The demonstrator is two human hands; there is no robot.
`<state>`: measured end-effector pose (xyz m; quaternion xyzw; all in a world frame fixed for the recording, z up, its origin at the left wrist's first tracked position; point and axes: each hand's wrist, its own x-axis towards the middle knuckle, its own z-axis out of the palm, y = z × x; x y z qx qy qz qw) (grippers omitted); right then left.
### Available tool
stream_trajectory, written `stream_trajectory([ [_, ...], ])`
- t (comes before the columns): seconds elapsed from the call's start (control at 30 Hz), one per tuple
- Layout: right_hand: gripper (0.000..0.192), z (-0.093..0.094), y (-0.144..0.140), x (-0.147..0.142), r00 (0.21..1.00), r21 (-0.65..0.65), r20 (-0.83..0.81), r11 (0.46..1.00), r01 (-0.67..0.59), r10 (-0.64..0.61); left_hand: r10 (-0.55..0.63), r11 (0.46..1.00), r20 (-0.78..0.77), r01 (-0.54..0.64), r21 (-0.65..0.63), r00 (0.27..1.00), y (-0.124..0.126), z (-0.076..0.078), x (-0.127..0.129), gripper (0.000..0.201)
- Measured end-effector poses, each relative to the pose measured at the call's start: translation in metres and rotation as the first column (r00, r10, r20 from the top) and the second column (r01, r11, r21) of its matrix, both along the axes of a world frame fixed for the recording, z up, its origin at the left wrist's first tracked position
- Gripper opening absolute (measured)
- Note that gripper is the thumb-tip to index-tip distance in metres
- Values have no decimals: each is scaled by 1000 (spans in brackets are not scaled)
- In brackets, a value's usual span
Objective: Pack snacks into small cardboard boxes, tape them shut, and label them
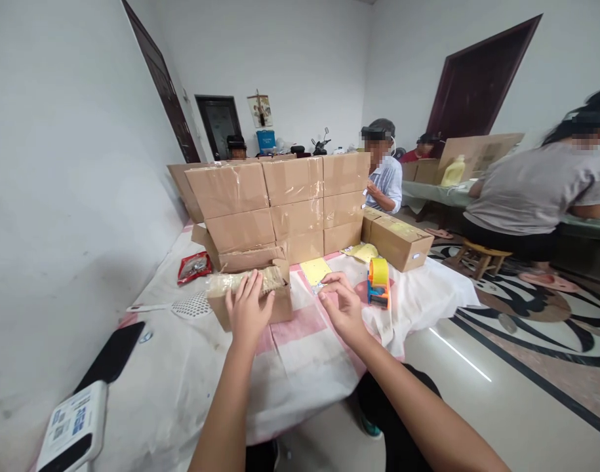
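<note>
My left hand [248, 305] lies spread over the taped top of a small cardboard box [280, 305], fingers stretched out. Clear tape shines across that top, and a raised flap stands along the box's far side. My right hand [343, 308] hovers over the table to the right, thumb and forefinger brought close in a pinch. Something small and pale shows at those fingertips; I cannot make it out. Just beyond is a flat yellow sheet [314, 270]. A tape dispenser [378, 295] with a yellow roll stands to the right of this hand.
Stacked taped cartons [294, 196] wall off the table's far side. A long carton [398, 239] sits at right. At left lie a red packet [194, 267], a white slotted skimmer [191, 305], a black phone [111, 354] and a white device [76, 426]. Other people sit beyond.
</note>
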<state>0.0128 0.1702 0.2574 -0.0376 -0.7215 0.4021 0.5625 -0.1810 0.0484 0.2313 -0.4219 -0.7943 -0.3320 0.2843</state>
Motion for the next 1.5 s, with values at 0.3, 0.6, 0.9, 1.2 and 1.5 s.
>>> stream_trajectory([
  [0.3, 13, -18, 8, -24, 991, -161, 0, 978, -133, 134, 16, 999, -4, -16, -41, 1000, -2, -11, 7, 50],
  [0.6, 24, -32, 19, -59, 945, -202, 76, 933, -298, 318, 73, 997, -26, -73, 13, 997, 6, -10, 18, 71],
  [0.9, 28, -37, 25, -86, 948, -55, 264, 984, -172, 181, 7, 999, -75, -3, 51, 997, 9, -5, 20, 57],
  [1.2, 27, -36, 18, -84, 961, -108, 166, 972, -207, 223, 39, 979, -212, 5, 203, 977, -2, -11, 15, 24],
  [1.5, 28, -12, 11, -56, 935, -366, -153, 861, -353, 319, -41, 972, -383, 125, 196, 923, -10, -13, 49, 15],
])
